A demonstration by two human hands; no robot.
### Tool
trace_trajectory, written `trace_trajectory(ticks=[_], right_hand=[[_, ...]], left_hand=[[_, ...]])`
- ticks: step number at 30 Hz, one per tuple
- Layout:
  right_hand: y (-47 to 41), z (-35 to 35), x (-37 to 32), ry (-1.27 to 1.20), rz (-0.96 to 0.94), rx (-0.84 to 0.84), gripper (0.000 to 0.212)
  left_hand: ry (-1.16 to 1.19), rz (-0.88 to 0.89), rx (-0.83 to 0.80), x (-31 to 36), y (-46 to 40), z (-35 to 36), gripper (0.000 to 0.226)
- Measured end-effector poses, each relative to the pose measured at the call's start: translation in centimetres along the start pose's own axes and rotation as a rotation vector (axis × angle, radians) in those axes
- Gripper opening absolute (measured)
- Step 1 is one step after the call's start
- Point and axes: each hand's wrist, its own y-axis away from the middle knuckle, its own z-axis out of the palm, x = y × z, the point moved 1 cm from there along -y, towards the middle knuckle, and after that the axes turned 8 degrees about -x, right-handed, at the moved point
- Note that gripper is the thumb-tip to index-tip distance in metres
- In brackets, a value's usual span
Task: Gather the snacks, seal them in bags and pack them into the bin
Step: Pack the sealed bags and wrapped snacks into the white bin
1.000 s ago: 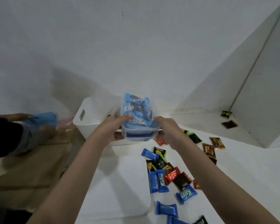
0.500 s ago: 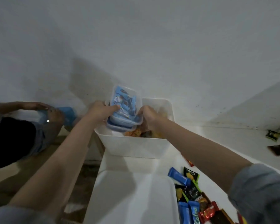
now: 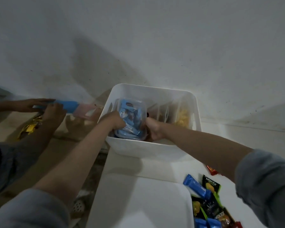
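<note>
Both hands lower a clear bag of blue-wrapped snacks (image 3: 130, 120) into the left end of a white bin (image 3: 152, 147) that stands against the wall at the far edge of a white table (image 3: 138, 195). The left hand (image 3: 113, 121) curls its fingers over the near left corner of the bag, while the right hand (image 3: 152, 129) grips the right edge, fingers bent round it; a hold on both sides probably keeps the full, floppy bag level as it goes down between the bin wall and what is already packed. To the right inside the bin stand other clear bags, one showing yellow snacks (image 3: 183, 117), so the open space on the left looks like the reason for this placement. Loose snacks (image 3: 204, 199) in blue, black and green wrappers lie on the table near the right forearm, apparently waiting for bagging. At left, another person's hands (image 3: 44, 106) hold a blue and pink item (image 3: 72, 106) whose nature is unclear.
</note>
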Motion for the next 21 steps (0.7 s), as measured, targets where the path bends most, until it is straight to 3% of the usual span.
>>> trace_trajectory(ticks=[6, 11, 15, 18, 21], right_hand=[[-0.3, -1.0, 0.7, 0.07, 0.037, 0.021, 0.022], [-0.1, -0.8, 0.5, 0.116, 0.033, 0.033, 0.021], [1.0, -0.3, 0.3, 0.146, 0.02, 0.008, 0.015], [2.7, -0.1, -0.5, 0.295, -0.027, 0.168, 0.004], [6.1, 0.0, -0.9, 0.5, -0.165, 0.307, 0.019]], left_hand=[[-0.179, -0.08, -0.022, -0.3, -1.8, 1.3, 0.037], [-0.321, -0.039, 0.191, 0.2, -2.3, 1.6, 0.054], [-0.373, 0.0, 0.32, 0.6, -1.7, 1.5, 0.042], [-0.324, 0.029, 0.345, 0.7, -0.5, 1.5, 0.045], [-0.221, 0.115, 0.387, 0.9, 1.6, 1.8, 0.047]])
